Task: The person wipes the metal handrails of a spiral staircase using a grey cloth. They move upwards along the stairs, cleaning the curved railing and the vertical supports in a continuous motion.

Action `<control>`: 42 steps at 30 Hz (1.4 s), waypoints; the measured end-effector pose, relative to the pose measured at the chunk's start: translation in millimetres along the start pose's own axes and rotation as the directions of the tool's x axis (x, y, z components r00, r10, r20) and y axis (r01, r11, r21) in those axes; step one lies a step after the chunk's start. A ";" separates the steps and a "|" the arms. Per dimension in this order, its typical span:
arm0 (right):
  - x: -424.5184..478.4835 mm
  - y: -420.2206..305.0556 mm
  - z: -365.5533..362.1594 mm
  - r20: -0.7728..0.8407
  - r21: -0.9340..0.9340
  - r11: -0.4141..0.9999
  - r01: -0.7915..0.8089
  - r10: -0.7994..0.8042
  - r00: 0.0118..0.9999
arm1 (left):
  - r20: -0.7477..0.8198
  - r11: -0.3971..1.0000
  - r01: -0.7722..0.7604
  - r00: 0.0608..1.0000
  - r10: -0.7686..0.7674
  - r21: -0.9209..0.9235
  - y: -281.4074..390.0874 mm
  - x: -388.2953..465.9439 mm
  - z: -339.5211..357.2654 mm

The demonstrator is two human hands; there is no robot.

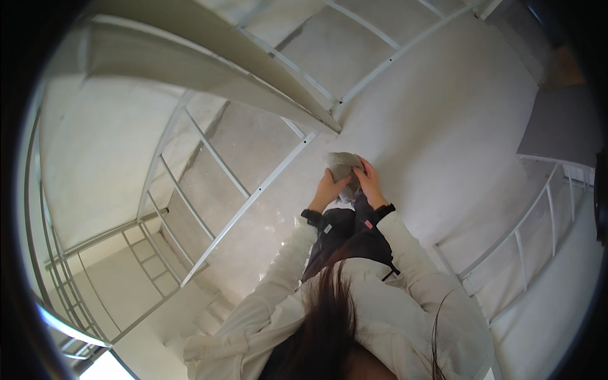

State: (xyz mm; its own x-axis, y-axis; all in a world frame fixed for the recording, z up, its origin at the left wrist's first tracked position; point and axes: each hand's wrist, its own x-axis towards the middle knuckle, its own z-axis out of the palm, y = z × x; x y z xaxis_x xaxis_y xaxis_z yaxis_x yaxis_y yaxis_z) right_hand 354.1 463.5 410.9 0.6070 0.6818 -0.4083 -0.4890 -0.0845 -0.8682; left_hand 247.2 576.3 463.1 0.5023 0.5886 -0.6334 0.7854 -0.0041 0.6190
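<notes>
A folded grey cloth [339,164], fuzzy like a towel, is held up in front of my body above the floor. My left hand [327,190] grips its left side, with the thumb pressed across the near face. On the right side my right hand [369,182] has hold of it, thumb on top and fingers curled around the far edge. A lower fold of the cloth hangs between the two hands, over my dark trousers [339,237]. The fingers behind the cloth are hidden.
Pale metal bed frames with bare crossbars [259,189] stand to the left and at the top. A tall flat upright panel [228,78] comes between them. At right are a grey tabletop [555,126] and another metal frame [517,232]. Bare concrete floor [441,142] lies below.
</notes>
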 end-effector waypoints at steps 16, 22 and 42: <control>-116.3 -71.2 25.6 0.147 0.019 0.987 0.158 -0.160 0.976 | -0.247 0.757 -0.485 0.875 0.417 -0.437 21.8 -171.1 -28.2; -146.7 -132.8 42.0 0.395 0.143 0.952 0.272 -0.307 0.866 | -0.422 0.639 -0.695 0.714 0.559 -0.328 45.8 -237.4 -43.9; -176.7 -330.0 130.4 0.206 0.148 0.181 0.972 -0.967 0.149 | -0.800 0.331 -0.901 -0.029 0.600 0.280 158.7 -298.3 -131.4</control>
State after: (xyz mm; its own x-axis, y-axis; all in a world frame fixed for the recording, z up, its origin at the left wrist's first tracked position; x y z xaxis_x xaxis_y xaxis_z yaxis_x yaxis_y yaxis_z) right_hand 326.6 465.7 806.3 0.4346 0.3329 0.8369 0.4085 0.7552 -0.5126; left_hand 174.5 506.3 811.3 0.1673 0.6272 0.7607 -0.0915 -0.7584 0.6454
